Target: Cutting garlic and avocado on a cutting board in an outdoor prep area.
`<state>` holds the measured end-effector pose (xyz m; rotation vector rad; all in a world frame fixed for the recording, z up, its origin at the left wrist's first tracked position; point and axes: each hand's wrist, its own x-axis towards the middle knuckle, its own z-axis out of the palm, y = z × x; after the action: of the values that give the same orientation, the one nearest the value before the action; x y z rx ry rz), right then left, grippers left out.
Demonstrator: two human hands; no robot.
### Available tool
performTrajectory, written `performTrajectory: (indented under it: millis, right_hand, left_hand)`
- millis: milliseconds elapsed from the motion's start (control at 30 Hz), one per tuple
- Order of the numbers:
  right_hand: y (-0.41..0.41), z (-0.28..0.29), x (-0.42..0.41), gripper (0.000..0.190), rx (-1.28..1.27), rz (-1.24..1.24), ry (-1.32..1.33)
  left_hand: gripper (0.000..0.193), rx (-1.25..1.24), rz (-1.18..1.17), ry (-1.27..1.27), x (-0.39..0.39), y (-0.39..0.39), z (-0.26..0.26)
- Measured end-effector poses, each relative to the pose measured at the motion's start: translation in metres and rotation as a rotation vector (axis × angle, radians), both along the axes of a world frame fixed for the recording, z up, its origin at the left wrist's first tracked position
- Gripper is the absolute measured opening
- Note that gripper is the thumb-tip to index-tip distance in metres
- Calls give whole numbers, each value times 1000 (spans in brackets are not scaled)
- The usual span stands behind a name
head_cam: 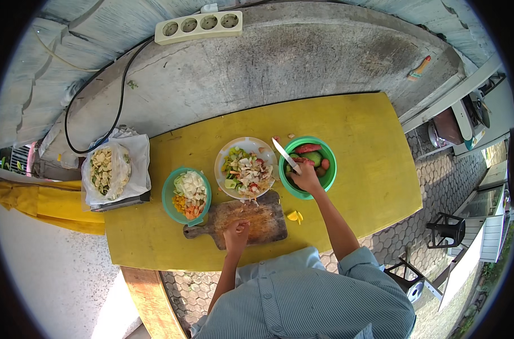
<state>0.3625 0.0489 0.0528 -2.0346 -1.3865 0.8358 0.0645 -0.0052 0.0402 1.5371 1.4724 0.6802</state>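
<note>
My right hand [306,177] is over the green plastic bowl [332,163], holding a knife [285,154] with a pale blade that points up and left past the rim. Inside the bowl are a green vegetable or fruit [312,158], red pieces [307,148] and small round reddish ones; my fingers partly cover them. Above the wooden cutting board [261,226], my left hand [236,235] is curled in a loose fist, with nothing visible in it. Two yellow wedges [295,217] lie right of the board.
A white plate [220,157] of peelings and scraps touches the board's far side. Left of it, a teal bowl [167,197] holds diced white, yellow and orange pieces. A plastic bag of sliced food [108,169] sits at the table's left end. A power strip [199,27] rests on the concrete ledge.
</note>
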Motion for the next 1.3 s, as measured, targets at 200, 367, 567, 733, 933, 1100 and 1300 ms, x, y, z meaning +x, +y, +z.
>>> performTrajectory:
  millis: [200,367,567,733,933,1100,1300]
  right_hand:
    - [-32,68,11,32,-52,-191,769]
    - [-56,71,14,25,66,-219,890]
    - [-67,7,27,30,52,-442,175]
    - [-59,-1,15,40,114,-397,-185]
    - [-21,21,-6,39,118,-409,-153]
    - [-2,13,4,35,-140,-442,-271]
    - [-51,31,57,36,-37,-489,-258]
  left_hand:
    - [14,29,-37,5,-4,0,2]
    - [14,71,-72,3,-11,-6,1]
    - [14,41,-101,-47,-33,-16,0]
    - [13,53,-117,8,-69,-16,-6]
    - [13,-27,-152,-24,-102,-3,0]
    - [13,25,-264,5,-120,17,0]
    - [12,56,-226,-29,-119,35,7]
